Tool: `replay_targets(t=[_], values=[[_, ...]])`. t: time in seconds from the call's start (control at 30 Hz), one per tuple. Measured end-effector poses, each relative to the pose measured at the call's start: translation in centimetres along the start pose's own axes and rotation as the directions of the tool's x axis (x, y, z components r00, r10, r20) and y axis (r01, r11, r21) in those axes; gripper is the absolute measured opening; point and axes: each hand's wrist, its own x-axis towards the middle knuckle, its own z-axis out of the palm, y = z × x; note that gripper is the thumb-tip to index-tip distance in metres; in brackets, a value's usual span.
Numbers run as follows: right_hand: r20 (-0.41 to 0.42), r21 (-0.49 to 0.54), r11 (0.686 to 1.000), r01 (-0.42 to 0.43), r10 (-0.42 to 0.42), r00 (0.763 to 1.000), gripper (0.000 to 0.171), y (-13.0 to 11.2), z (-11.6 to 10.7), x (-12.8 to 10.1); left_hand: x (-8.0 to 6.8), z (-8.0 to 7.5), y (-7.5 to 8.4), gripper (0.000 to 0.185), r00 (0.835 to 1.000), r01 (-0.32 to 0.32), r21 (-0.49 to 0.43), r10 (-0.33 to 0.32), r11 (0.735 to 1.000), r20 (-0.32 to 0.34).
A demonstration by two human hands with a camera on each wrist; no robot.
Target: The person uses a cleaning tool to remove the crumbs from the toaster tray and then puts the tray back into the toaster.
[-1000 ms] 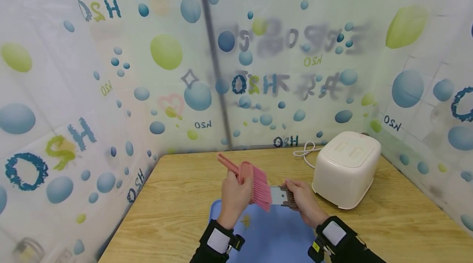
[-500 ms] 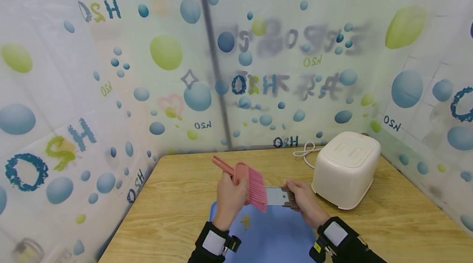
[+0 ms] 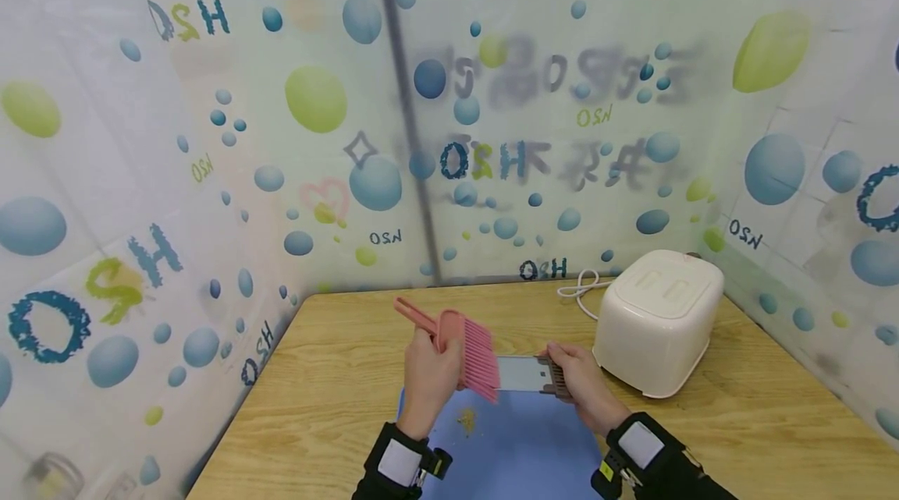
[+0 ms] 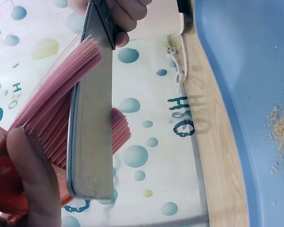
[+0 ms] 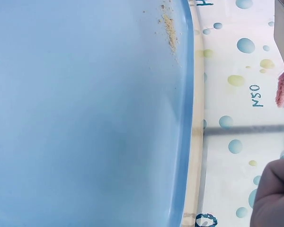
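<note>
My left hand (image 3: 430,375) holds a pink brush (image 3: 480,359) by the base of its handle, bristles pointing right. In my right hand (image 3: 586,383) is the brown end of a flat metal crumb tray (image 3: 520,374), raised above a blue tray (image 3: 527,445). The left wrist view shows bristles (image 4: 61,104) on both sides of the crumb tray (image 4: 92,132), touching its edge and face. A small pile of tan crumbs (image 3: 467,420) lies in the blue tray near its left side. Only part of the right hand (image 5: 274,194) shows in the right wrist view.
A white toaster (image 3: 656,324) stands on the wooden table (image 3: 337,406), close to the right hand. Its white cord (image 3: 579,289) lies coiled behind it. A patterned curtain (image 3: 316,172) hangs along the back and sides.
The left hand and brush have moved left along the crumb tray, and more of its metal face shows. The right hand has hardly moved.
</note>
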Motion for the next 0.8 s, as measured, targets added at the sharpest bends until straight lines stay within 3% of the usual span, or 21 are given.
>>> replay_targets(t=[0.8], values=[[-0.017, -0.019, 1.000, -0.002, 0.001, 1.000, 0.040, 0.22, -0.71, 0.03, 0.12, -0.97, -0.11, 0.018, 0.999, 0.016, 0.037, -0.015, 0.999, -0.034]])
